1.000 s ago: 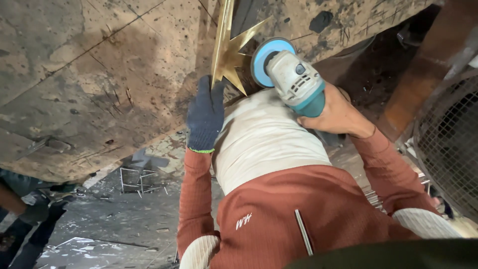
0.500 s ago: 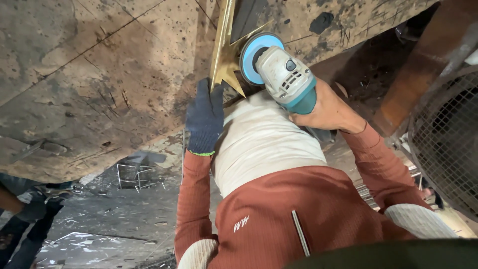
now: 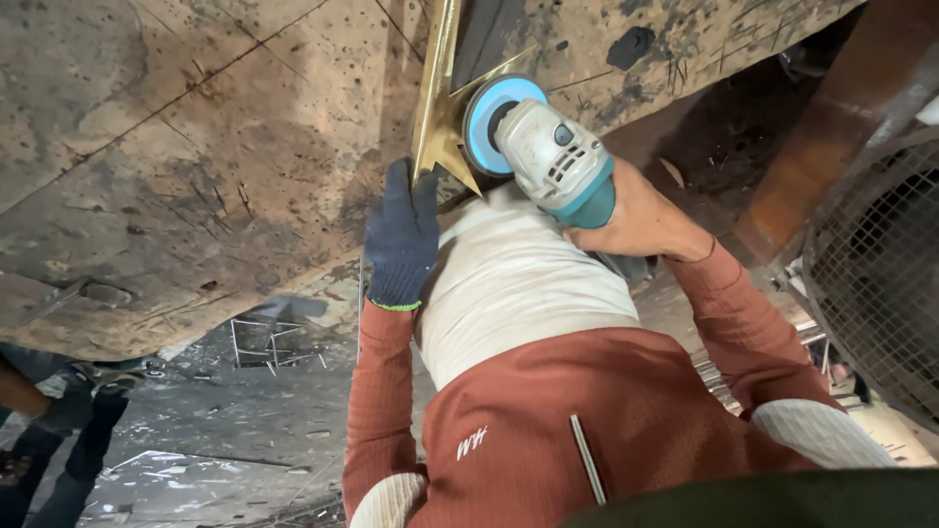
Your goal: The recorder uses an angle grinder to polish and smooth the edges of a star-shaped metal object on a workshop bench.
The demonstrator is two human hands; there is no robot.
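1. The left hand (image 3: pixel 401 240), in a dark blue glove, is laid flat with fingers together against the lower edge of the brass piece (image 3: pixel 437 117).
2. The brass piece, gold and spiked, is stood on edge on the worn bench (image 3: pixel 196 166).
3. The grinder (image 3: pixel 553 161), white and teal, is gripped around its body by the bare right hand (image 3: pixel 636 215).
4. The blue disc (image 3: pixel 489 122) is pressed against the brass, just right of the glove.
5. A wire mesh guard (image 3: pixel 875 284) is seen at far right.
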